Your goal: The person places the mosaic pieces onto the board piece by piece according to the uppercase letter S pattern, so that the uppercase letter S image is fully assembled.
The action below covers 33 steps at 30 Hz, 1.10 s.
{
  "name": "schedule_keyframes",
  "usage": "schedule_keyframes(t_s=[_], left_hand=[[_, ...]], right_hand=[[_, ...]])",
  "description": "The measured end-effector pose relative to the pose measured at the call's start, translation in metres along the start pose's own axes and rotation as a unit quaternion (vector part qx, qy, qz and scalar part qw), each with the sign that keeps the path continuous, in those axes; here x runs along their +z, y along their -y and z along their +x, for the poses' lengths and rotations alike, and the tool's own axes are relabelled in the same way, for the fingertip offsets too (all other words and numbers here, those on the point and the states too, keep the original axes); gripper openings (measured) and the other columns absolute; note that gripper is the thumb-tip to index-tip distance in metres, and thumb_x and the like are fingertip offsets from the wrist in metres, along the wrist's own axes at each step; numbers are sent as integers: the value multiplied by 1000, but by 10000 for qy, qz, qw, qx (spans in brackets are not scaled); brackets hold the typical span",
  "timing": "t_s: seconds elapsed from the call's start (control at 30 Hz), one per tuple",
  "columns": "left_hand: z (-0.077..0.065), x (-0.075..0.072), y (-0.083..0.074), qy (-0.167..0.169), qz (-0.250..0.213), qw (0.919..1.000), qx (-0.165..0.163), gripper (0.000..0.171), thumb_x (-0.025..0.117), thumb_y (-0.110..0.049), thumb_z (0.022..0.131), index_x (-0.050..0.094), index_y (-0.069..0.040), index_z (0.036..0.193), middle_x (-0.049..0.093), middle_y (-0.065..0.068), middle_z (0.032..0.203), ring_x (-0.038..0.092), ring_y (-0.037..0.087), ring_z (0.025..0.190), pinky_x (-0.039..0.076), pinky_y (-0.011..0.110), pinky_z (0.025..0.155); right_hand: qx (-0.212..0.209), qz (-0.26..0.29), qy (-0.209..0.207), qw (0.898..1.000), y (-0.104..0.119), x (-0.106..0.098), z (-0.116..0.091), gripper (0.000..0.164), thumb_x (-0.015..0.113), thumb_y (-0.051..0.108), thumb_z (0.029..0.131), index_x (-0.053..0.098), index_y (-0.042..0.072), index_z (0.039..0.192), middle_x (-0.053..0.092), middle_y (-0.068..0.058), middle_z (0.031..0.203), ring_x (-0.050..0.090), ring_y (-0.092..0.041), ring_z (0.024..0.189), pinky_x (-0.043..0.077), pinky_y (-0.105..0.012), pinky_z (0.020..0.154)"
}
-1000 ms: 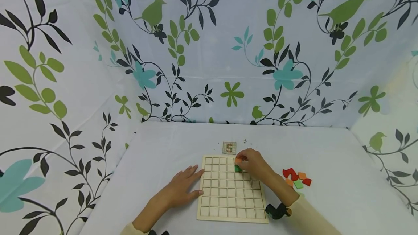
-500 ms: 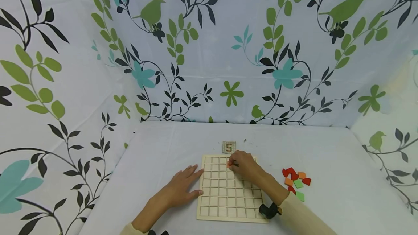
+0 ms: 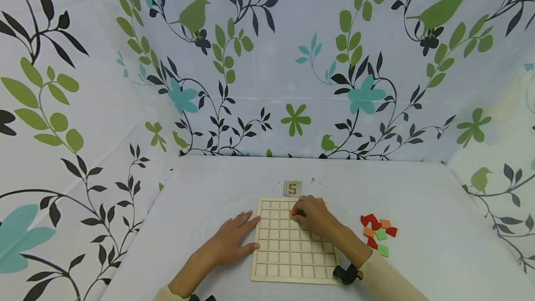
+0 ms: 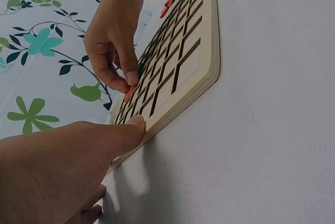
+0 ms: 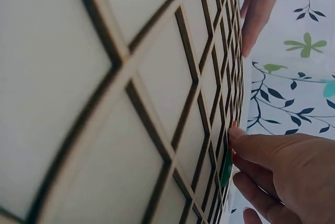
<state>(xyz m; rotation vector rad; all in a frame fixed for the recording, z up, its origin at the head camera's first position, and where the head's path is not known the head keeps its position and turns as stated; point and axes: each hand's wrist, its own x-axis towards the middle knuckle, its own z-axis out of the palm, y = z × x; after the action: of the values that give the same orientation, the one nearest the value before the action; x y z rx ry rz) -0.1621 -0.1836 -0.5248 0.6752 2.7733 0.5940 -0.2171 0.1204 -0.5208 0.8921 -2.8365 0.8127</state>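
Observation:
My right hand (image 3: 313,213) pinches a small orange tile (image 4: 127,95) over the far rows of a wooden grid board (image 3: 277,259). A green tile (image 5: 226,169) sits at the board right beside those fingers, partly hidden by them in the head view. My left hand (image 3: 231,241) lies at the board's left edge with its fingers spread. Its thumb touches the board's rim in the left wrist view. Whether the orange tile is fully down in its cell cannot be told.
Right of the board lies a loose group of red tiles (image 3: 371,221), orange tiles (image 3: 385,223) and green tiles (image 3: 382,250). A small patterned card (image 3: 292,188) lies just beyond the board's far edge. A printed cloth (image 3: 251,82) hangs behind the table.
My right hand has moved left and slightly nearer with the orange tile, from near the green tile to the cell left of it. The left hand has stayed at the board's edge.

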Motion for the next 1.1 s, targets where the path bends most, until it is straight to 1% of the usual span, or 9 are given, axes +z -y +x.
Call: schedule_keyframes(t_s=[0.17, 0.23, 0.3, 0.4, 0.5, 0.67, 0.77, 0.97, 1.1], left_hand=[[0, 2, 0, -8, -61, 10000, -34, 77, 63, -58, 101, 40, -21, 164, 31, 14, 172, 27, 41, 159, 25, 65, 126], [0, 2, 0, -12, -72, 10000, -42, 77, 63, -59, 101, 40, -21, 164, 31, 14, 172, 27, 41, 159, 24, 65, 126], [0, 3, 0, -19, -66, 10000, -32, 77, 63, -59, 101, 40, -21, 164, 31, 14, 172, 27, 41, 159, 24, 66, 126], [0, 2, 0, -37, 5, 10000, -6, 77, 63, -58, 102, 40, -20, 164, 31, 15, 172, 28, 42, 159, 25, 66, 125], [0, 1, 0, -42, 62, 10000, -9, 77, 62, -58, 102, 40, -20, 164, 31, 15, 172, 28, 41, 159, 25, 66, 125], [0, 0, 0, 15, 16, 10000, -57, 76, 62, -58, 102, 39, -21, 165, 30, 13, 173, 26, 40, 160, 24, 65, 126], [0, 1, 2, 11, 61, 10000, -48, 77, 61, -59, 102, 38, -22, 165, 29, 12, 173, 26, 39, 160, 24, 65, 126], [1, 2, 4, 15, 26, 10000, -26, 77, 61, -59, 102, 38, -22, 165, 29, 12, 174, 25, 39, 160, 24, 65, 126], [1, 1, 2, 42, -5, 10000, -35, 77, 61, -59, 102, 38, -22, 165, 28, 11, 174, 25, 39, 161, 23, 65, 127]], right_hand=[[-122, -181, -194, 9996, 0, 2, -6, 6, 82, 17, 93, 77, 18, 95, 68, 0, 106, 60, -23, 98, 45, -45, 80], [-98, -207, -284, 9993, 0, -1, -11, 8, 83, 15, 93, 76, 18, 96, 67, -1, 109, 60, -24, 100, 46, -46, 81], [92, -112, -307, 9994, 0, -9, -16, 9, 83, 14, 93, 76, 17, 98, 66, -2, 110, 60, -26, 105, 49, -51, 86], [625, 128, -251, 9976, -2, -25, -26, 12, 80, 14, 95, 76, 14, 106, 67, -2, 114, 61, -28, 115, 49, -58, 99], [1094, 204, -258, 9935, -11, -45, -40, 18, 78, 14, 97, 75, 12, 114, 67, -3, 118, 60, -31, 122, 50, -57, 106], [1293, 3, -543, 9901, -35, -78, -73, 28, 78, 12, 96, 72, 7, 123, 67, -10, 123, 63, -35, 120, 56, -55, 101], [1610, 23, -583, 9852, -49, -97, -92, 34, 78, 13, 97, 69, 4, 129, 66, -15, 127, 65, -37, 116, 59, -55, 97], [2467, 217, -107, 9688, -89, -124, -132, 49, 77, 24, 98, 61, -2, 136, 60, -28, 132, 60, -48, 119, 61, -59, 92], [2878, 334, 281, 9567, -112, -125, -150, 48, 78, 25, 96, 61, -4, 131, 61, -24, 124, 60, -43, 114, 57, -60, 95]])
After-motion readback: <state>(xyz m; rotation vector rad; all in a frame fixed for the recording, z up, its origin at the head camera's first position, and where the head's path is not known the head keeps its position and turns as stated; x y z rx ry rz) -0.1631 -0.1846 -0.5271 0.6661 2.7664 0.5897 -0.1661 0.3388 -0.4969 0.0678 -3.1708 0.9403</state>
